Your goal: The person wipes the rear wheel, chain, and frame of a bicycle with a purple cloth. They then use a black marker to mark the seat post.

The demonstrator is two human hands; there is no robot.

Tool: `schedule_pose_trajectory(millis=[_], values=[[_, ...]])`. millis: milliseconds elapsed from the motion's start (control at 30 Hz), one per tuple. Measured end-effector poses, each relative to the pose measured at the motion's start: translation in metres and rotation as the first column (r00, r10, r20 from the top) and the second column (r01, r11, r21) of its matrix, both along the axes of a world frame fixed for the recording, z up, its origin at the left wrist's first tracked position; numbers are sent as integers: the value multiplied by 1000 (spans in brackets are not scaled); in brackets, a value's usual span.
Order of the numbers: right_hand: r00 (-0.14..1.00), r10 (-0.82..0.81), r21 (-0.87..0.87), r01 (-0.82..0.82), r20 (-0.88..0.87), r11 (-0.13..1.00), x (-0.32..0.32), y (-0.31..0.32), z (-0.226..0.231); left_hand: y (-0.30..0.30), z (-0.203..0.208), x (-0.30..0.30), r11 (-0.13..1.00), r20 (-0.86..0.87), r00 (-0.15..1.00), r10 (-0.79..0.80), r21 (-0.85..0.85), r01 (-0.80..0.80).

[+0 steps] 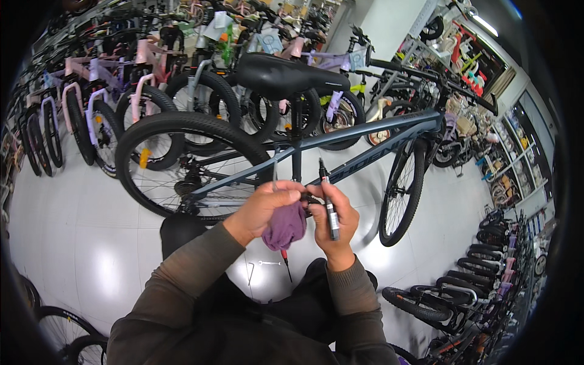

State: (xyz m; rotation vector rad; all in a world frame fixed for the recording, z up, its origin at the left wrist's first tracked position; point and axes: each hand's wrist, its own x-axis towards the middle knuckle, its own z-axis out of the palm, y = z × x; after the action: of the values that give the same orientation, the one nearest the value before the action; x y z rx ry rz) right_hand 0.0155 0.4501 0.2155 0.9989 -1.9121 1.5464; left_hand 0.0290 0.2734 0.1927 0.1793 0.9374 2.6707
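Observation:
In front of the blue-grey bicycle (371, 129), both my hands are raised close together. My left hand (255, 212) is closed, with a bunched purple cloth (285, 227) hanging from it. A black marker pen (331, 214) stands almost upright in my right hand (342, 226), its dark tip pointing up. Between the fingertips of both hands is a small dark piece (310, 198); its kind is hard to make out, and fingers partly cover it. Behind them rise the bicycle's seat post (296, 125) and black saddle (283, 75).
On the pale tiled floor below lie a wrench (269, 263), a hex key (250, 274) and a red-handled screwdriver (286, 263). The bicycle's rear wheel (129, 164) is at left, its front wheel (418, 201) at right. Rows of bicycles stand behind and at lower right (426, 304).

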Motion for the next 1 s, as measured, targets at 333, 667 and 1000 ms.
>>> schedule_pose_trajectory(millis=[333, 667, 1000], values=[[972, 20, -189, 25, 232, 982, -32, 15, -15, -14, -25, -53, 977, -13, 999, 29, -209, -31], [946, -36, -238, 118, 322, 964, -28, 14, -22, -17, -28, -60, 918, -99, 995, -13, -396, -28], [914, -174, 193, 109, 366, 975, -39, 5, -40, 0, -51, -61, 896, -95, 995, 40, -437, -78]])
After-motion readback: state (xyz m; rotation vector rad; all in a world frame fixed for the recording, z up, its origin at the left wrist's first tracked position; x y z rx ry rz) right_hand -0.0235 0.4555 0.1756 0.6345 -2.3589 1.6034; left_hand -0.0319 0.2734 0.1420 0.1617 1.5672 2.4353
